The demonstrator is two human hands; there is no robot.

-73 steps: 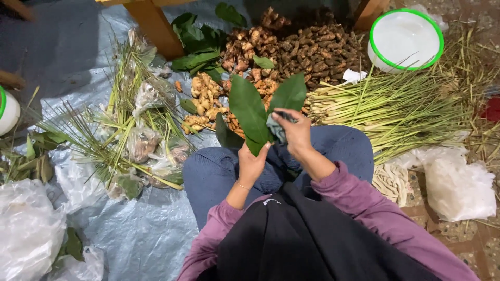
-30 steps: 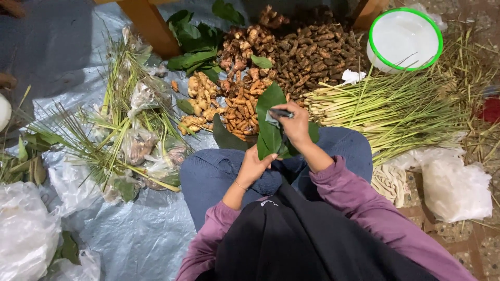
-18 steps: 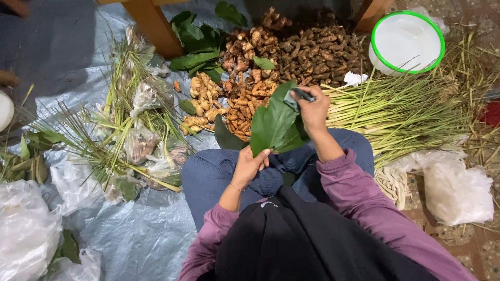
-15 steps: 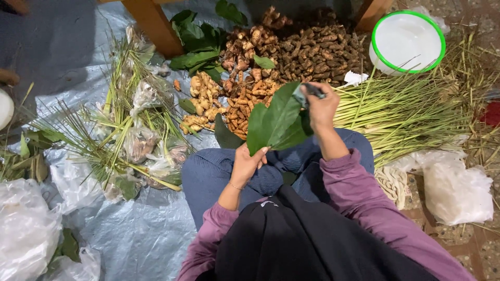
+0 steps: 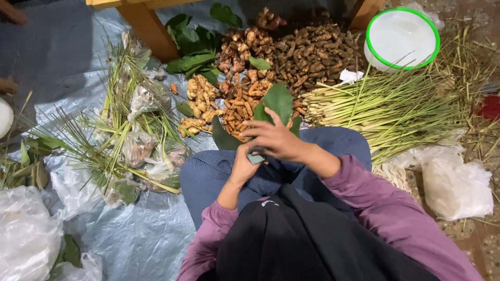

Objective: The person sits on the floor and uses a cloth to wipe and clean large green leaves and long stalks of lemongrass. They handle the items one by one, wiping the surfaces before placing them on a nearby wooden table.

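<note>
I sit with both hands over my lap, which is covered in blue cloth. My left hand [image 5: 244, 167] grips the base of a few broad green leaves [image 5: 279, 100] that stand up behind my fingers. My right hand [image 5: 277, 138] lies across the lower part of the leaves, its fingers curled over a small grey-green pad [image 5: 255, 157] pressed against them near the left hand. Both sleeves are purple. The stems of the leaves are hidden by my hands.
Ahead lie piles of brown and yellow roots [image 5: 291, 57], more leaves [image 5: 190, 44] and a bundle of lemongrass stalks [image 5: 385, 106]. A white, green-rimmed tub [image 5: 401, 39] stands at the far right. Packed bundles in grass [image 5: 138, 140] lie left on a blue tarp [image 5: 135, 234]. White bags [image 5: 455, 184] sit at the right.
My right hand has come down from the leaf tips to the base, next to my left hand. The leaves, earlier spread wide, are now gathered and mostly behind my hands.
</note>
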